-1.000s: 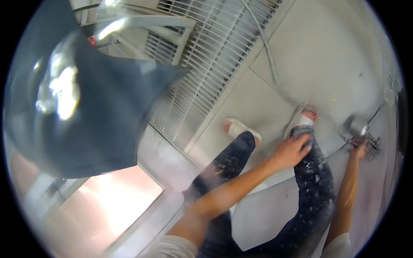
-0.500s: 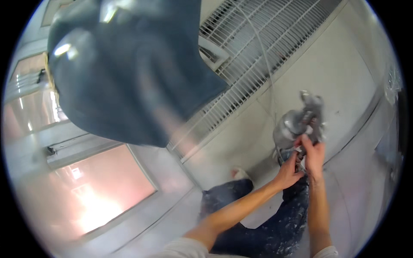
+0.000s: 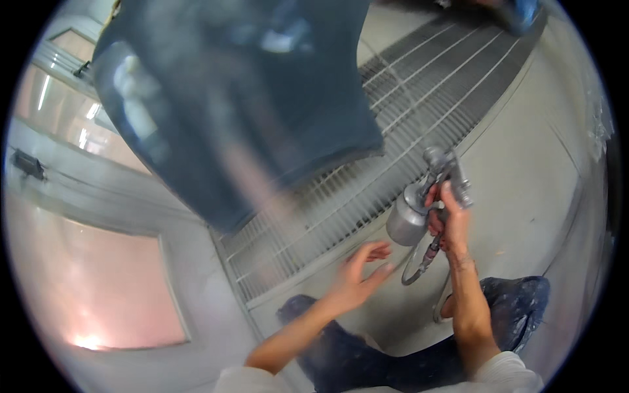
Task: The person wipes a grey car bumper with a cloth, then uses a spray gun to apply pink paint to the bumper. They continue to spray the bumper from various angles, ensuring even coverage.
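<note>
My right hand (image 3: 452, 223) is shut on a silver spray gun (image 3: 458, 183) with a metal cup (image 3: 407, 223) at its left side. A grey hose (image 3: 413, 272) hangs in a loop from the bottom of its handle. Left of the gun and a little lower, my left hand (image 3: 359, 278) is open, fingers apart and touching nothing. A large glossy dark grey-blue curved panel (image 3: 242, 111) fills the upper middle, beyond both hands. My legs (image 3: 504, 304) in paint-spotted dark trousers are bent beneath my arms.
A metal floor grating (image 3: 282, 255) runs diagonally under and behind the panel, beside pale floor boards (image 3: 531, 196). Glowing pink-white panels (image 3: 111, 281) in pale frames line the left. A blurred dark and blue object (image 3: 521, 16) is at the top right.
The spray gun moved in from the right and rose in my right hand. My left hand, earlier at my leg, then on the gun, has let go and moved left. The view has shifted.
</note>
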### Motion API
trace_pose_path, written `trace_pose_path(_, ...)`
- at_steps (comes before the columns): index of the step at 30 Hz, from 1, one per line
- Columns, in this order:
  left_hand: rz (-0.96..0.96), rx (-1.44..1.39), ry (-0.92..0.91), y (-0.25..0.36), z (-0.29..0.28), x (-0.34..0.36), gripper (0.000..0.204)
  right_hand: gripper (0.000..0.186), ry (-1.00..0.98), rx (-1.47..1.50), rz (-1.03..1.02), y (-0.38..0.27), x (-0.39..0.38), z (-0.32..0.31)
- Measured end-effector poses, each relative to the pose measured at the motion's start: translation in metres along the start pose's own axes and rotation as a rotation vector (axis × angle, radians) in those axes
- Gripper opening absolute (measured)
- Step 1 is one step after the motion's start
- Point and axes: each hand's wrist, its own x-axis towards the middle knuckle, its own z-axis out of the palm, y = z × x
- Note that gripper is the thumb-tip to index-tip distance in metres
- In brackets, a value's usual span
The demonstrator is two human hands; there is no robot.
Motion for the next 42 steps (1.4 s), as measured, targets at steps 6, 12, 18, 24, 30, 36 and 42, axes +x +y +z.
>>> trace_pose_path(6, 0.032, 0.272, 0.207, 0.022, -0.058, -0.024, 0.037, 0.038, -0.037, -0.191, -0.046, -0.002, -0.031, 0.022)
trace_pose_path(12, 0.106, -0.586, 0.297, 0.129, -0.154, 0.035, 0.050, 0.020, -0.611, -0.683, -0.092, -0.092, -0.140, 0.078)
trace_pose_path(18, 0.550, 0.513, 1.113, 0.327, -0.451, 0.124, 0.059, 0.026, -0.850, -0.742, 0.026, -0.244, -0.177, 0.143)
trace_pose_path(24, 0.317, 1.007, 0.782, 0.284, -0.562, 0.170, 0.066, 0.024, -0.857, -0.587, -0.049, -0.210, -0.161, 0.138)
trace_pose_path(30, 0.615, 1.813, 0.501, 0.207, -0.294, 0.161, 0.069, 0.023, -0.782, -0.506, -0.170, -0.084, -0.103, 0.094)
trace_pose_path(36, 0.628, 1.892, -0.094, 0.013, -0.187, 0.141, 0.074, 0.028, -0.738, -0.095, 0.002, 0.038, -0.073, 0.074)
trace_pose_path(42, 0.590, 1.875, -0.061, 0.044, -0.167, 0.131, 0.074, 0.027, -0.621, 0.032, 0.009, 0.105, -0.066, 0.022)
